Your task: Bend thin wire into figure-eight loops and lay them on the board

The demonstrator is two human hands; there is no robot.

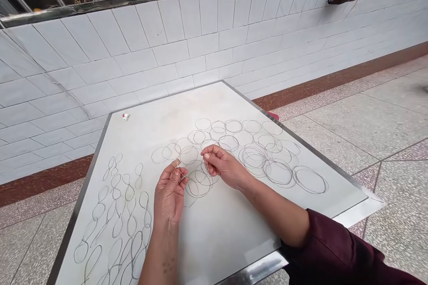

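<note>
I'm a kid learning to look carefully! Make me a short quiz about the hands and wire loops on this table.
1. True or false: the figure-eight wire loops lie to the left of the left hand.
2. What colour is the sleeve on the right arm?
3. Which is nearer the round wire rings, the left hand or the right hand?

Key: 1. True. 2. Maroon. 3. The right hand.

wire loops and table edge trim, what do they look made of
The wire loops look like thin metal wire, dull grey and holding their curves; which metal can't be told. The table edge trim looks like polished stainless steel, from its mirror shine.
</note>
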